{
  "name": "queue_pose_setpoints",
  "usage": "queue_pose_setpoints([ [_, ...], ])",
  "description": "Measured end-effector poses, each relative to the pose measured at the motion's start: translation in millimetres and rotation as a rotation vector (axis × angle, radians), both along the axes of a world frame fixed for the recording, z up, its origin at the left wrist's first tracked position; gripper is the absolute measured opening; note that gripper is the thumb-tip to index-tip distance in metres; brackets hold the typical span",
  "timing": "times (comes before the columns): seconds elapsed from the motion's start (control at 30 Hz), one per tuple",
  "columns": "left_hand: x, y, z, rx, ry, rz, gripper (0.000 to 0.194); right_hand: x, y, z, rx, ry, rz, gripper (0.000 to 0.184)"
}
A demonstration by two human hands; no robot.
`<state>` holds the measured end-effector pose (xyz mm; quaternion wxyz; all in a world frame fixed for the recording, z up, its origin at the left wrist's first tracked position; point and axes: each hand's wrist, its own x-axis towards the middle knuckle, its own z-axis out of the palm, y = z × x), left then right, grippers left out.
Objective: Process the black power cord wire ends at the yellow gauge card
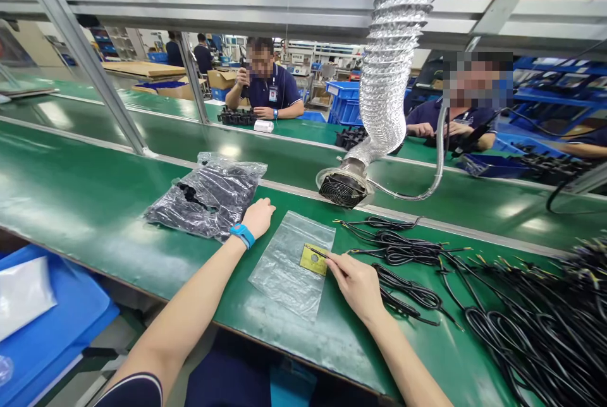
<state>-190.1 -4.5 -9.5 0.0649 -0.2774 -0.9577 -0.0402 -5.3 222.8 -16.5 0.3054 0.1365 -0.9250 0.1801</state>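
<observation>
My right hand [356, 284] pinches slim dark tweezers [317, 251], whose tip lies over a yellow square piece [308, 261] with a round hole. That piece rests on a clear zip bag [289, 280], flat on the green bench. Beside the right edge of a clear plastic bag of black parts [208, 195] is my left hand [257, 218], a blue band [243, 235] around its wrist. Its fingers are curled, and whatever they may hold is hidden. Just right of my right hand lie coiled black cables [403, 249] with bare wire ends.
A large heap of black cables [535, 331] covers the bench's right side. A foil duct with a fan [345, 187] hangs above the back edge. Blue bins [61, 312] stand low at left. Across the bench sit two co-workers, one a person in a dark shirt [284, 88].
</observation>
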Motion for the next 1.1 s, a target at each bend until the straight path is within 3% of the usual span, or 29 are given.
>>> queue_pose_setpoints([
  [0.27,-1.5,-3.4,0.8,0.094,0.016,0.000,0.032,6.8,12.4,2.0,-0.063,-0.088,0.021,0.034],
  [0.33,3.2,-1.3,4.8,0.218,0.033,-0.024,0.031,7.4,13.9,2.5,-0.044,-0.111,0.034,0.033],
  [0.43,18.1,9.3,10.8,0.590,-0.020,-0.120,0.031,7.4,13.0,3.8,0.008,-0.153,0.085,0.033],
  [0.5,31.5,20.4,12.5,0.814,-0.161,-0.179,0.029,7.3,11.9,5.2,0.035,-0.173,0.110,0.032],
  [0.6,50.3,37.5,10.3,1.071,-0.540,-0.230,0.025,7.0,10.9,8.5,0.000,-0.174,0.106,0.028],
  [0.77,69.1,53.2,4.9,1.402,-1.159,-0.190,0.038,5.1,7.8,16.1,-0.321,-0.015,0.004,0.019],
  [0.9,77.7,56.3,7.1,1.497,-1.407,-0.168,0.043,3.6,2.7,16.9,-0.369,0.107,-0.008,0.017],
  [1.1,84.1,57.8,10.8,1.532,-1.484,-0.183,0.039,2.9,-0.9,13.3,-0.310,0.182,-0.011,0.018],
])
